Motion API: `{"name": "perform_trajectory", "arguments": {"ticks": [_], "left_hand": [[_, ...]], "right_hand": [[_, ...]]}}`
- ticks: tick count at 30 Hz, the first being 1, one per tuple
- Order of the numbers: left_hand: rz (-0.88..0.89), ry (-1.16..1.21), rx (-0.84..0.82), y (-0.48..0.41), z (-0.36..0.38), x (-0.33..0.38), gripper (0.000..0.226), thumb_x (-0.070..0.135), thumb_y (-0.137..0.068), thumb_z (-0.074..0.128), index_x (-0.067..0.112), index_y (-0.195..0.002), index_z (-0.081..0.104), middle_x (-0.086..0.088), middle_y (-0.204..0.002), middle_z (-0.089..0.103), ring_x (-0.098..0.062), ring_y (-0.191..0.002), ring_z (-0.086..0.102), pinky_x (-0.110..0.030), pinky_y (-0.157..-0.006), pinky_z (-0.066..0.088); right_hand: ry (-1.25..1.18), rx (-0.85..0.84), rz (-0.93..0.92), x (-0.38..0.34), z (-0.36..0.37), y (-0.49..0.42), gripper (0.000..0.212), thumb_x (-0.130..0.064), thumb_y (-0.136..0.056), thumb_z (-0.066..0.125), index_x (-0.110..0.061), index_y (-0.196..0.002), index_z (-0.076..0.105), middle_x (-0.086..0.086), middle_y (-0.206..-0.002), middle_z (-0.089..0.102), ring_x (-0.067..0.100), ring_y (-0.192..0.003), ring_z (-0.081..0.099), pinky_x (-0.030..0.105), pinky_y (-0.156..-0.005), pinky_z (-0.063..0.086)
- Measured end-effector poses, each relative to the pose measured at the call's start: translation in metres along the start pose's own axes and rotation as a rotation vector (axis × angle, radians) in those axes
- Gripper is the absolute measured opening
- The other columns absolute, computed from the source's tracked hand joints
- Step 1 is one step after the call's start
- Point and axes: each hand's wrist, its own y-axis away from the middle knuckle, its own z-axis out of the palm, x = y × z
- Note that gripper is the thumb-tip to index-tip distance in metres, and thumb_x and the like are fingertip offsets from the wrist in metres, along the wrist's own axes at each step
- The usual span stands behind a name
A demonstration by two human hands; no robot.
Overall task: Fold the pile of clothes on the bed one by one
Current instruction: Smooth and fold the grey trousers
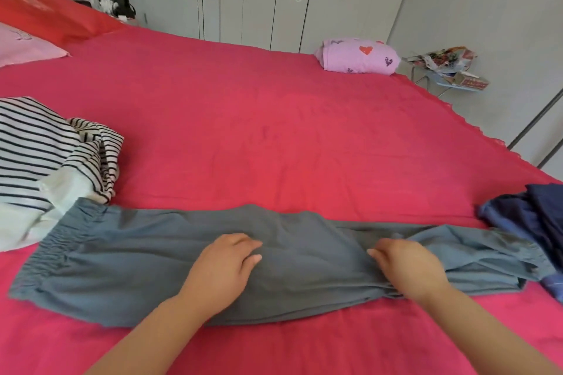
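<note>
L hand – forearm comes in from lower left, palm down on the grey trousers near their middle. Fingers loosely bent and spread, lying on the cloth, nothing gripped.
R hand – forearm in from lower right, palm down on the leg section. Fingers bent, tips into the fabric, thumb pointing toward the L hand. Cloth creases just ahead of the knuckles; can't tell if it pinches a fold or only presses.
Hands near each other, not touching.

Trousers: grey-blue, thin fabric, laid flat across the near part of the bed, running left-right. Gathered elastic waistband at left end, leg cuffs at right. Legs appear stacked one on the other, lengthwise. Waistband end sits just beside the striped pile; cuff end touches the navy garment.

Counts: 2 hands, 1 pr trousers. Striped pile at left edge is black-white stripes plus white cloth, no. of pieces unclear. 1 navy heap at right edge, crumpled. 1 folded lilac garment w/ heart print at far right corner of bed, well apart from the rest. 2 pillows at far left: pink pillow, red pillow behind it. Bed sheet red-pink, lightly wrinkled.
</note>
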Motion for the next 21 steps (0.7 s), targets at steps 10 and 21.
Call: {"name": "perform_trajectory", "arguments": {"ticks": [10, 21], "left_hand": [[-0.262, -0.193, -0.269, -0.047, 0.021, -0.024, 0.1, 0.064, -0.057, -0.017, 0.032, -0.148, 0.009, 0.005, -0.158, 0.005, -0.018, -0.145, 0.001, -0.041, -0.116, 0.004], [-0.415, -0.251, -0.295, -0.038, 0.043, -0.038, 0.097, 0.07, -0.057, -0.019, 0.038, -0.147, 0.0, 0.007, -0.158, -0.005, -0.018, -0.145, -0.008, -0.054, -0.113, -0.006]], "right_hand": [[-0.381, -0.207, 0.071, -0.026, 0.026, -0.08, 0.024, -0.036, -0.093, 0.052, -0.016, -0.102, 0.063, 0.005, -0.1, 0.065, 0.021, -0.097, 0.058, 0.025, -0.072, 0.034], [-0.213, 0.301, 0.2, -0.015, 0.036, -0.098, 0.031, -0.036, -0.092, 0.05, -0.011, -0.094, 0.068, 0.017, -0.095, 0.062, 0.038, -0.094, 0.057, 0.04, -0.079, 0.042]]}}
